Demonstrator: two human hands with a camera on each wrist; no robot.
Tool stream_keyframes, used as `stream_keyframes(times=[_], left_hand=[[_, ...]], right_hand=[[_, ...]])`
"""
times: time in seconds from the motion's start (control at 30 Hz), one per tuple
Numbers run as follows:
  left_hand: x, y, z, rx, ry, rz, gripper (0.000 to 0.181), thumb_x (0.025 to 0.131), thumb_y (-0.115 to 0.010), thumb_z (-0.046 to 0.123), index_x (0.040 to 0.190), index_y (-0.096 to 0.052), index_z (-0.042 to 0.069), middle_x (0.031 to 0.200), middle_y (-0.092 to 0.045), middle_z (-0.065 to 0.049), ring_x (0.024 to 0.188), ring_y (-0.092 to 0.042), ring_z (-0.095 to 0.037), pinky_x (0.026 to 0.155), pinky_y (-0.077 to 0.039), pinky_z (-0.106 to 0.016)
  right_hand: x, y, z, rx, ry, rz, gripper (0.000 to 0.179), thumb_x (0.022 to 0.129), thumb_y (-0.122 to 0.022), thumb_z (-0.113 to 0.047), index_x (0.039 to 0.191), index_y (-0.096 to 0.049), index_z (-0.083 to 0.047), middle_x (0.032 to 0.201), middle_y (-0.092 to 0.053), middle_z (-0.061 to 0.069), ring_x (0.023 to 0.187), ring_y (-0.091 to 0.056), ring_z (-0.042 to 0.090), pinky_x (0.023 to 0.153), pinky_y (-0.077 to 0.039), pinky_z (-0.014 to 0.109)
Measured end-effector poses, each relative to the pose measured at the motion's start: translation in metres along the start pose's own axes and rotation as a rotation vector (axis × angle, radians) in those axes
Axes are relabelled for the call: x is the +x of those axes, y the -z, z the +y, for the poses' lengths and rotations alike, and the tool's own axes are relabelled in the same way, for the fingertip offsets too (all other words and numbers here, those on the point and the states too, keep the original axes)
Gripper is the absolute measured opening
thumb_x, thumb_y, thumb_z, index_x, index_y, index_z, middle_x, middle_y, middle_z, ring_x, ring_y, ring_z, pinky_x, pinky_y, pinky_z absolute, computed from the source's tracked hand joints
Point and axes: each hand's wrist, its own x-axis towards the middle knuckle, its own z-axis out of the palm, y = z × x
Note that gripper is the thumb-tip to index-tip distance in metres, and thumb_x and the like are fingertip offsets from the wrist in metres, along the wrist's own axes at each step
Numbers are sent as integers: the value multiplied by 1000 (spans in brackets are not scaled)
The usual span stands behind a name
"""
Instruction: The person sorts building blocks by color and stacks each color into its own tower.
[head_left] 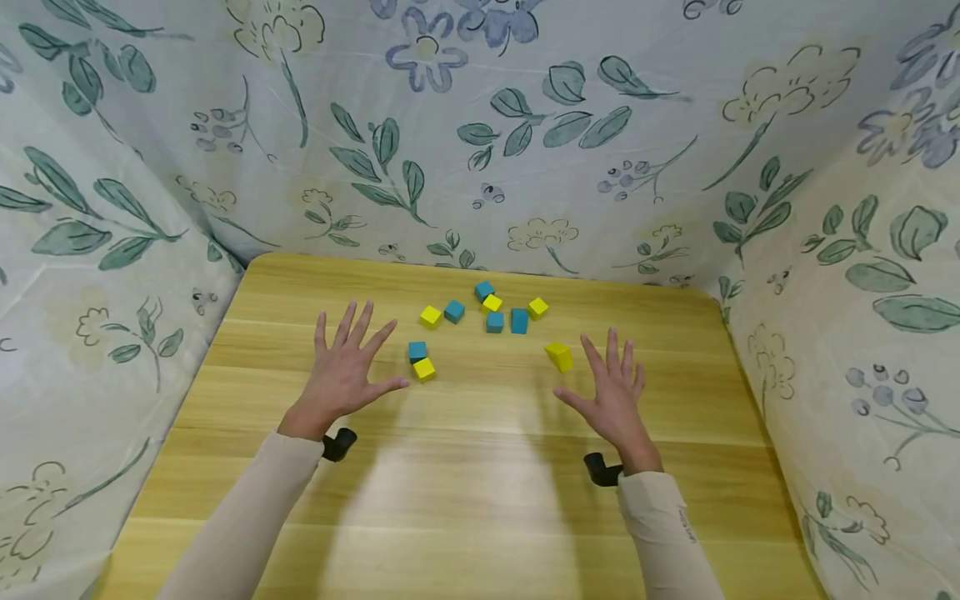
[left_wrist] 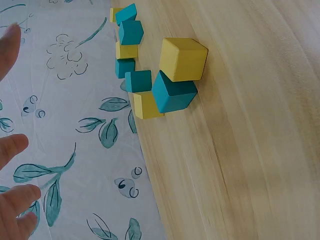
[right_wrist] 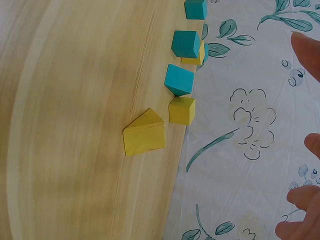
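My left hand point(head_left: 341, 375) hovers over the table with its fingers spread, holding nothing. Just right of its thumb sit a blue cube point(head_left: 417, 351) and a yellow cube point(head_left: 424, 370), touching or nearly so; the left wrist view shows this yellow cube point(left_wrist: 182, 60) up close. My right hand point(head_left: 613, 400) is likewise spread and holds nothing. Nearest to it lies a yellow triangular block point(head_left: 558, 357), whose wedge shape shows in the right wrist view. Farther back are a blue triangular block point(head_left: 519, 321), a yellow cube point(head_left: 537, 308) and several other blue and yellow cubes.
The wooden table point(head_left: 465, 500) is bounded at the back and sides by hanging floral cloth point(head_left: 450, 167). Most blocks are grouped near the table's back edge. A black wrist mount point(head_left: 340, 444) sits at the left wrist, another mount point(head_left: 602, 469) at the right.
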Motion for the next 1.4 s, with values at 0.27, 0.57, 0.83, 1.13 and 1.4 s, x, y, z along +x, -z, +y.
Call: stream_keyframes(times=[0.27, 0.57, 0.83, 1.13, 1.4], left_hand=[[1, -5, -1, -37, 0, 6, 85, 80, -64, 64, 146, -41, 16, 158, -13, -18, 145, -5, -38, 109, 5, -63], [1, -18, -1, -156, 1, 28, 82, 80, -70, 56, 145, -43, 12, 156, -18, -19, 142, -12, -40, 108, -11, -61], [2, -38, 3, -246, 55, 65, 61, 80, -75, 47, 123, -58, 7, 137, -40, -19, 129, -30, -41, 103, -23, -62], [10, -64, 7, -289, 132, 31, 57, 83, -75, 42, 123, -57, 6, 122, -53, -14, 115, -44, -36, 95, -34, -54], [14, -81, 6, -347, 171, -47, 54, 85, -74, 37, 124, -57, 2, 119, -61, -14, 108, -52, -33, 94, -39, -51]], right_hand=[[3, -8, -4, 49, 12, 3, 93, 82, -76, -42, 154, -24, -17, 160, 14, 12, 143, 12, 44, 105, 6, 66], [15, -21, -10, 158, 70, 25, 86, 81, -79, -32, 150, -33, -10, 161, -5, 12, 140, -9, 45, 102, -4, 69], [30, -44, -16, 277, 99, 10, 76, 82, -79, -24, 145, -41, -6, 151, -32, 13, 134, -26, 40, 103, -12, 64], [55, -77, -27, 380, 125, -96, 62, 82, -78, -17, 137, -52, -5, 137, -50, 13, 124, -45, 37, 101, -35, 56], [71, -105, -43, 458, 171, -174, 53, 83, -77, -10, 131, -57, 0, 125, -59, 15, 113, -53, 37, 97, -41, 52]])
